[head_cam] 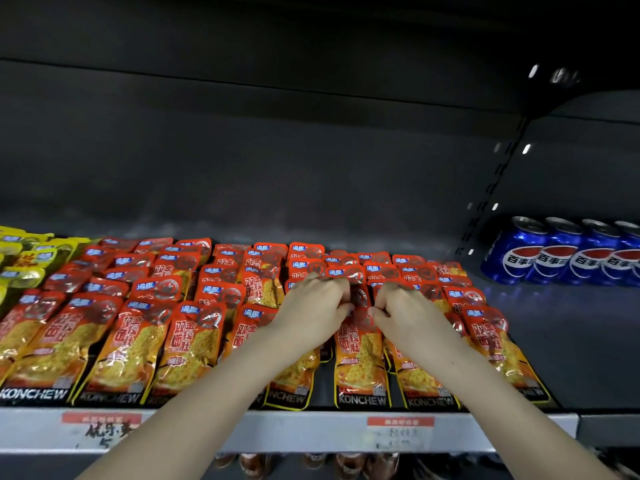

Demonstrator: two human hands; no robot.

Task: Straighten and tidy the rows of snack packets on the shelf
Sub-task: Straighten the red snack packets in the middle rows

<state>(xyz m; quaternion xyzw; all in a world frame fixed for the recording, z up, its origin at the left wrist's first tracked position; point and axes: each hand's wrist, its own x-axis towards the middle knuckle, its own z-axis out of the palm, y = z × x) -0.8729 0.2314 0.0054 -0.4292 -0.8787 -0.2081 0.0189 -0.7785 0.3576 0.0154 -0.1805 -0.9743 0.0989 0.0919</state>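
Both arms reach forward, left hand (pixel 315 303) and right hand (pixel 405 306) close together (thumbs facing), fingers (pixel 329 286) curled onto packets (pixel 360 344).

The shelf back (pixel 242 150) is dim and dark. Light seems to come from in front, glinting off the foil snack packets (pixel 194 341) and blue cans (pixel 561 258). Edges bow from the wide lens; price labels (pixel 398 434) are blurred.

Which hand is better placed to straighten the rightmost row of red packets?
Probably the right hand: it holds red packets right beside the rightmost row; the left hand is farther left.
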